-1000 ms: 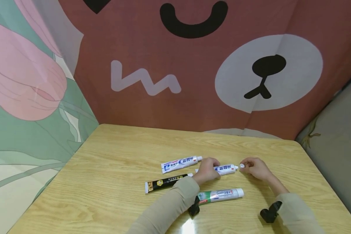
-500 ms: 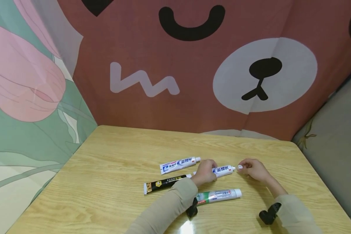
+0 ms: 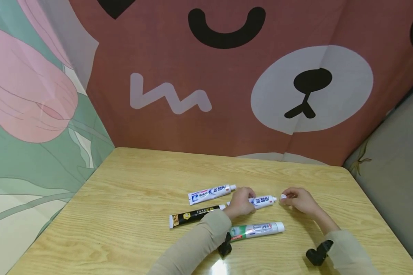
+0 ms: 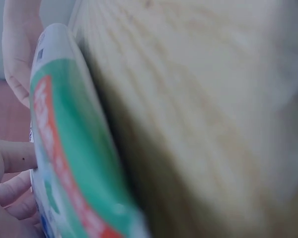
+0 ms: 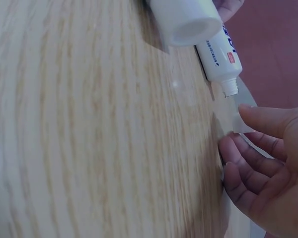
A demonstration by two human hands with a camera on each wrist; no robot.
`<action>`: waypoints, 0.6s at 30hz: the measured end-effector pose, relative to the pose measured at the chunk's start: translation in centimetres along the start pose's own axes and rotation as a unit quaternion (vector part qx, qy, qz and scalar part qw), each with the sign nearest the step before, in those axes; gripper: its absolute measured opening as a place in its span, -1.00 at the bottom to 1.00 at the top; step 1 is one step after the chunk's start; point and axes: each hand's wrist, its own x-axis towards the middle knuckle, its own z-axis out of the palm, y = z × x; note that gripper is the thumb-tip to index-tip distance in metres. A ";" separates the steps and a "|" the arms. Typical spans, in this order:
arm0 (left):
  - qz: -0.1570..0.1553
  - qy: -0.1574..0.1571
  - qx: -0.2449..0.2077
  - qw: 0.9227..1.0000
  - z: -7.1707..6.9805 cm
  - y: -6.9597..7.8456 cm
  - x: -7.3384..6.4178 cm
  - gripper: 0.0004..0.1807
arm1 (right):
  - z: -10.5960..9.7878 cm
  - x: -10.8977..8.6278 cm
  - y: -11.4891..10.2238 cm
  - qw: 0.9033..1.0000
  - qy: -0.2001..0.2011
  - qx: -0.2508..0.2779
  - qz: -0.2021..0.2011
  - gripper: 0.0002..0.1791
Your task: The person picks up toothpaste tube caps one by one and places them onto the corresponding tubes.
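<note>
In the head view my left hand (image 3: 241, 201) grips a white and blue toothpaste tube (image 3: 262, 201) around its middle, against the table. The tube's threaded nozzle (image 5: 230, 88) is bare in the right wrist view and points toward my right hand (image 3: 300, 200). That hand pinches a small white cap (image 3: 283, 196) between thumb and fingers, a short gap from the nozzle. Nearest my left wrist lies a green and silver toothpaste tube (image 3: 258, 230) with its white cap on; it fills much of the left wrist view. My left palm covers the rear part of the gripped tube.
Another white and blue toothpaste tube (image 3: 211, 194) lies behind my left hand. To its front, a black toothpaste tube (image 3: 194, 216) lies partly behind my left sleeve. All rest on a wooden table (image 3: 141, 179) backed by a printed bear cloth (image 3: 227, 126).
The gap between the cap in my right hand and the tube's nozzle has grown slightly. My left hand keeps its grip, and the other tubes stay where they were.
</note>
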 end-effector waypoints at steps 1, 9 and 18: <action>0.002 0.001 -0.003 1.000 0.0 0.0 0.0 -0.62 | 0.0 0.0 -0.1 1.000 -0.001 0.002 0.004 -0.70; 0.025 0.017 -0.006 1.000 -0.2 0.1 -0.1 -0.67 | -0.6 -0.2 0.0 0.999 -0.016 0.033 0.012 -0.64; 0.022 0.035 -0.038 0.998 -0.4 0.2 -0.3 -0.66 | -1.3 -0.3 0.2 0.998 -0.023 0.065 0.014 -0.57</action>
